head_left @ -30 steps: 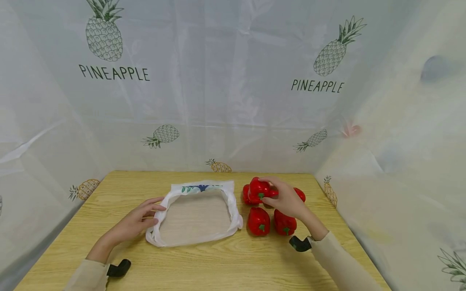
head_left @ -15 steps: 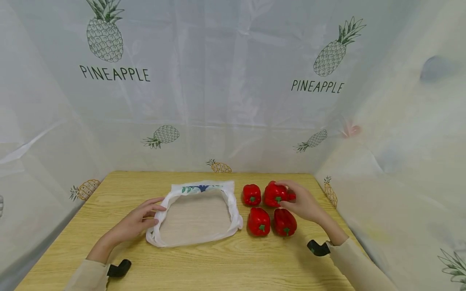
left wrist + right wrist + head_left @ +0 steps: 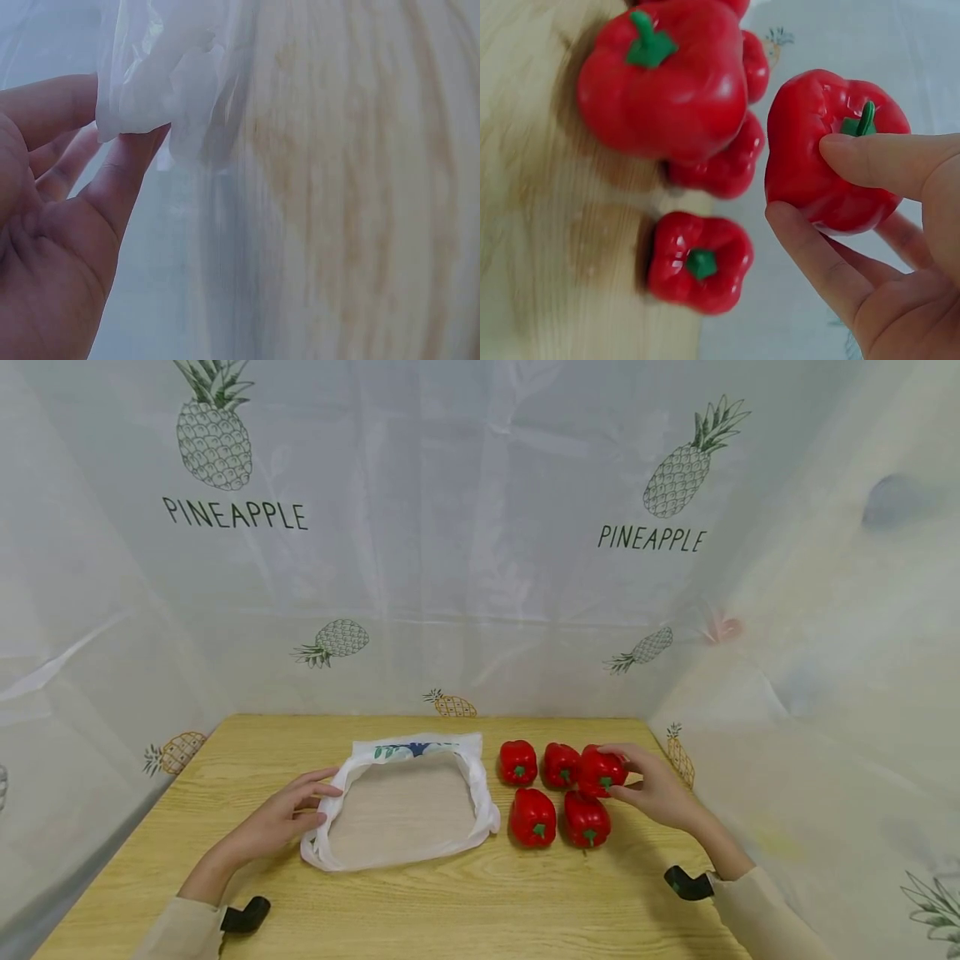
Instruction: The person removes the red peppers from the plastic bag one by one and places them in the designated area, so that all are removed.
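Note:
My left hand [image 3: 281, 817] is at the left rim of a white plastic bag [image 3: 486, 793], whose mouth lies spread wide on the table. In the left wrist view, thumb [image 3: 120, 180] and fingers pinch the bag's edge [image 3: 154, 97], with the fingertips partly hidden by the plastic. A red bell pepper [image 3: 802, 142] with a green stem is held between the thumb and fingers of my right hand [image 3: 656, 789], over the right end of the pepper group. One pepper [image 3: 701, 262] visible below it in the right wrist view is hidden behind it in the head view.
Several more red bell peppers stand right of the bag: back left [image 3: 518, 762], back middle [image 3: 559, 766], front left [image 3: 533, 818] and front right [image 3: 587, 822]. The wooden table [image 3: 420, 910] ends at a pineapple-print curtain [image 3: 480, 568] at the back and sides.
My right hand has carried the held pepper rightward, from above the back-left pepper, past the middle one, to the right end. The left hand and the bag stay put.

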Demonstrator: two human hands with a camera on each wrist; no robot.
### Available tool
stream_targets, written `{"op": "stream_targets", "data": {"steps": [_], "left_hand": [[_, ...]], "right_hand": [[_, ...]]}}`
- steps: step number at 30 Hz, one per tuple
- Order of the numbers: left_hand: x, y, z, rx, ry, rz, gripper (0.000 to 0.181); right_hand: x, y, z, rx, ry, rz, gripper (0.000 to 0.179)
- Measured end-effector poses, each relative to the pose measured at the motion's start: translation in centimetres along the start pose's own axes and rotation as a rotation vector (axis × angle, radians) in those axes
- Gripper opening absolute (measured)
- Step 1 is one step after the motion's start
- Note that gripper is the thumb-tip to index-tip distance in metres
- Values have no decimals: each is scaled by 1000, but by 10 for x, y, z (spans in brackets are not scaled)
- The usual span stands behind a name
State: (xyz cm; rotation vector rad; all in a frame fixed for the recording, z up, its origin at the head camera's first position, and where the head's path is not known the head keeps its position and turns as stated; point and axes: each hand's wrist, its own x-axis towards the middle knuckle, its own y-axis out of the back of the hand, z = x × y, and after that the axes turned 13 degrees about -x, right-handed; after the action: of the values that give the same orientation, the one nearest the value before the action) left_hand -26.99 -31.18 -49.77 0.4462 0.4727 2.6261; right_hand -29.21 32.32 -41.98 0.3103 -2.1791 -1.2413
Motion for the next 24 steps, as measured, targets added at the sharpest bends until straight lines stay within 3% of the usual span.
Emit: {"op": "stream_targets", "data": {"steps": [9,24], "left_hand": [[-1,0,0,-6,2,-1,33],[0,0,1,2,-12,-7,33]], "right_hand": [[-18,11,11,6,-39,-22,66],[-44,16,30,40,-2,-41,63]]}}
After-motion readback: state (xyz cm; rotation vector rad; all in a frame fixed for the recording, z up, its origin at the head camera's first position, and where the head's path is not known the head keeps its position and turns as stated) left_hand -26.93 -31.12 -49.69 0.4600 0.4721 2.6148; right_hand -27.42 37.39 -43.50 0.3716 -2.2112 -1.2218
